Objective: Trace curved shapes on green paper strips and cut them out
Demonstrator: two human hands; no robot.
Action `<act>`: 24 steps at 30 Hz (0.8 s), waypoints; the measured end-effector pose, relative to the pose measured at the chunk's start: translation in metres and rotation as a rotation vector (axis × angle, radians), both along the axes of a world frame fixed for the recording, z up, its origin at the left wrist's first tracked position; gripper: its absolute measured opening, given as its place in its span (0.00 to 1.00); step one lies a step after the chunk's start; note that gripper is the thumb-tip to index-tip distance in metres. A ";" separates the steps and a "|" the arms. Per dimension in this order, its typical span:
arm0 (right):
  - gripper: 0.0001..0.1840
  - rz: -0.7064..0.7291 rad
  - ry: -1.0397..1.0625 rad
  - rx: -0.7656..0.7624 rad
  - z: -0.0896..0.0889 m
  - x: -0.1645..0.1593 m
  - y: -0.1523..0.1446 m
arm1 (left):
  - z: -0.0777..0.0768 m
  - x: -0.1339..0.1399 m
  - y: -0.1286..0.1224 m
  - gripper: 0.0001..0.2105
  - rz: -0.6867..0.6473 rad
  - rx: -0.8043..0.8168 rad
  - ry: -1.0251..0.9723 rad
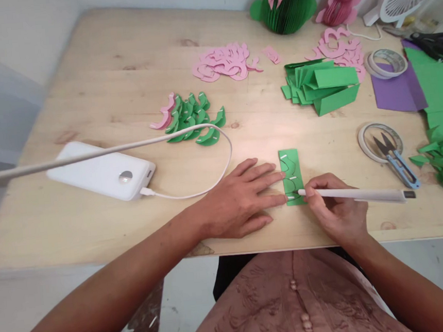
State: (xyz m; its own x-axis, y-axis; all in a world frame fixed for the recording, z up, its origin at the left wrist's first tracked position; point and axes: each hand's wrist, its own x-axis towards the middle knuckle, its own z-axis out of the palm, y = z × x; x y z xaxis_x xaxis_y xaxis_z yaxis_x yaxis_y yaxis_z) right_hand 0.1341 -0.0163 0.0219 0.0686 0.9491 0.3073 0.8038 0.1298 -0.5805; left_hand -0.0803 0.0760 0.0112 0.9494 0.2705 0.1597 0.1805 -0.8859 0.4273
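A narrow green paper strip [291, 167] lies on the table in front of me, with dark curved pen lines and several short white marks on it. My left hand [243, 197] rests flat on the table, fingers spread, its fingertips touching the strip's left edge. In my right hand [337, 210] is a white pen [358, 194], gripped near the tip. The pen's tip meets the lower part of the strip, by the end of a curved line.
Left lies a white power bank [101, 168] with its cable [193, 195]. Beyond are curved green cut-outs [192, 117], pink cut-outs [226, 62] and folded green strips [321, 85]. Blue thread snips [400, 166] rest on a tape roll [365, 145] to the right. Black scissors [433, 44] lie farther back.
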 end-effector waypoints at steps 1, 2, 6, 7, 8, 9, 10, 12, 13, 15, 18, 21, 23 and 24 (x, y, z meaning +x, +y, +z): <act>0.07 -0.001 0.000 0.005 0.000 0.000 0.000 | 0.000 0.000 0.000 0.18 0.001 -0.001 -0.003; 0.07 0.000 -0.002 0.012 -0.001 0.000 0.000 | 0.000 0.000 0.000 0.18 0.003 -0.002 -0.007; 0.06 0.004 -0.010 0.028 -0.001 0.001 0.000 | 0.000 0.000 0.000 0.18 0.003 -0.005 -0.011; 0.06 0.005 -0.012 0.033 -0.001 0.001 0.000 | 0.000 -0.001 0.000 0.18 0.000 -0.006 -0.006; 0.06 0.007 -0.013 0.036 0.000 0.000 0.000 | -0.001 -0.001 0.000 0.18 -0.002 -0.007 -0.001; 0.06 0.007 -0.015 0.041 0.000 0.000 0.001 | -0.001 -0.001 0.000 0.18 -0.003 -0.008 0.004; 0.06 0.006 -0.018 0.046 0.001 0.000 0.001 | -0.001 -0.001 0.001 0.18 -0.003 -0.009 0.006; 0.07 0.000 -0.022 0.052 0.001 -0.001 0.001 | -0.001 -0.001 0.001 0.18 -0.003 -0.011 0.003; 0.07 -0.003 -0.023 0.054 0.001 -0.001 0.001 | -0.001 0.000 0.001 0.18 -0.003 -0.012 0.000; 0.07 -0.008 -0.023 0.056 0.001 -0.001 0.001 | -0.001 0.000 0.001 0.18 -0.004 -0.015 -0.005; 0.07 -0.014 -0.022 0.053 0.000 -0.001 0.001 | 0.000 0.000 0.000 0.18 0.000 -0.016 -0.007; 0.07 -0.022 -0.026 0.059 0.000 0.000 0.000 | -0.001 -0.001 0.000 0.18 0.005 -0.011 -0.011; 0.07 -0.022 -0.036 0.069 0.000 -0.001 0.000 | -0.001 -0.001 0.000 0.18 0.004 -0.008 -0.009; 0.07 -0.022 -0.043 0.074 0.001 -0.001 0.001 | -0.001 -0.001 0.000 0.18 0.002 -0.008 -0.007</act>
State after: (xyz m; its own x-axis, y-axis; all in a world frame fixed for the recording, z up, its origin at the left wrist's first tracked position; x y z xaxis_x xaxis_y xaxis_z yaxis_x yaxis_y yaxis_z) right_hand 0.1333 -0.0157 0.0225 0.0739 0.9222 0.3796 0.8311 0.1534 -0.5345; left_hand -0.0811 0.0760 0.0101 0.9478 0.2732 0.1645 0.1788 -0.8823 0.4353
